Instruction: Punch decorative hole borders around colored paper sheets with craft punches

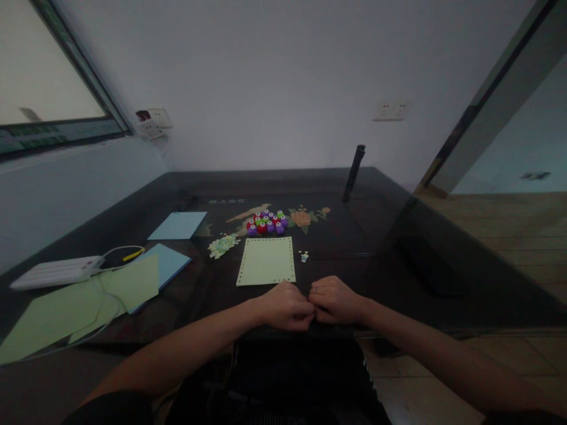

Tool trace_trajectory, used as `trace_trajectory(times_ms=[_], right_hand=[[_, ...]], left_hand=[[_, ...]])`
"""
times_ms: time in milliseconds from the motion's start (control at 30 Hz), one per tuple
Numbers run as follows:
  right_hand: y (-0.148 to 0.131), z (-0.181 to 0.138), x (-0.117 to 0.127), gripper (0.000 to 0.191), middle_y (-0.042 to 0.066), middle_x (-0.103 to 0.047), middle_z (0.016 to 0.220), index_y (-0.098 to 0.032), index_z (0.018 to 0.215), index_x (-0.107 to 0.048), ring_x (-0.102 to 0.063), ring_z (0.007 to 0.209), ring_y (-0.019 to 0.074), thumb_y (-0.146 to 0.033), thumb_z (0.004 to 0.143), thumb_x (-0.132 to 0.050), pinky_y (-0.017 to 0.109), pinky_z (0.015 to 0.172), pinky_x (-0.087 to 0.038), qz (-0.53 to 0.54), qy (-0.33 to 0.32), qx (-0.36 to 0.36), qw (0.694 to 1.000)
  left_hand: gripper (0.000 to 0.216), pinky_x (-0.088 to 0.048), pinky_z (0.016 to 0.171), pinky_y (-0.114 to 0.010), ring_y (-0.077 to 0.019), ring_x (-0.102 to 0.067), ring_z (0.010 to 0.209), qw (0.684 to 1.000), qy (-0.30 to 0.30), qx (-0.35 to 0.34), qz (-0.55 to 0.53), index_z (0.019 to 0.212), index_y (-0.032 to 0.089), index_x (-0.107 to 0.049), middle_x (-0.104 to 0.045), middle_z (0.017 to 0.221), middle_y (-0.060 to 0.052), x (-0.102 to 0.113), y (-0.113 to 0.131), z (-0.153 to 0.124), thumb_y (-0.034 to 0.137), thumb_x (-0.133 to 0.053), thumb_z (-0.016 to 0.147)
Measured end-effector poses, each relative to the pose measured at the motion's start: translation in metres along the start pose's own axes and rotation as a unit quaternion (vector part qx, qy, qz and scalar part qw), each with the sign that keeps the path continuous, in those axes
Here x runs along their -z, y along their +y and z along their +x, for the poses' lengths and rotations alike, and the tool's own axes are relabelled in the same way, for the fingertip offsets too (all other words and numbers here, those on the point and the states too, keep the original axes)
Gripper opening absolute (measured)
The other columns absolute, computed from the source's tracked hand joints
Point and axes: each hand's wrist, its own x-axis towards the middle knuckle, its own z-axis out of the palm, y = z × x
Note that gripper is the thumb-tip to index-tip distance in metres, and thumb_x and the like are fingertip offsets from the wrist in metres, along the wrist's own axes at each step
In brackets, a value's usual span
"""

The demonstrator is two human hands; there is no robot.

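My left hand and my right hand are curled closed at the table's front edge, knuckles meeting. Whatever the fingers may hold is hidden. Just beyond the left hand lies a pale green sheet of paper, with a row of small dark holes or marks along its edges. Left of that sheet is a heap of small pale paper pieces; a smaller scatter of tiny pieces lies to its right. Behind it stand several small red, green and purple knobby objects with white, dark-dotted tops.
A pale blue sheet lies at left. Nearer are another blue sheet, larger green sheets and a white power strip with a trailing cable. A dark upright post stands at back right; a dark flat object lies right.
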Motion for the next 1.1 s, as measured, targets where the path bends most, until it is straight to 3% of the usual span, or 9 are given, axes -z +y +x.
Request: trace_trajectory(times_ms=[1100], right_hand=[[0.0003,0.0029,0.0022,0.028,0.002,-0.057,0.059,-0.017,0.065,-0.053,-0.047,0.056,0.013,-0.026,0.087,-0.038,0.028,0.054,-0.027,-0.005,0.002,-0.012,1.0]], left_hand=[[0.018,-0.03,0.048,-0.025,-0.0097,-0.051,0.046,0.998,-0.058,0.035,0.004,0.06,0.019,-0.053,-0.059,0.052,0.001,0.0017,-0.0004,-0.0025,0.018,-0.047,0.076]])
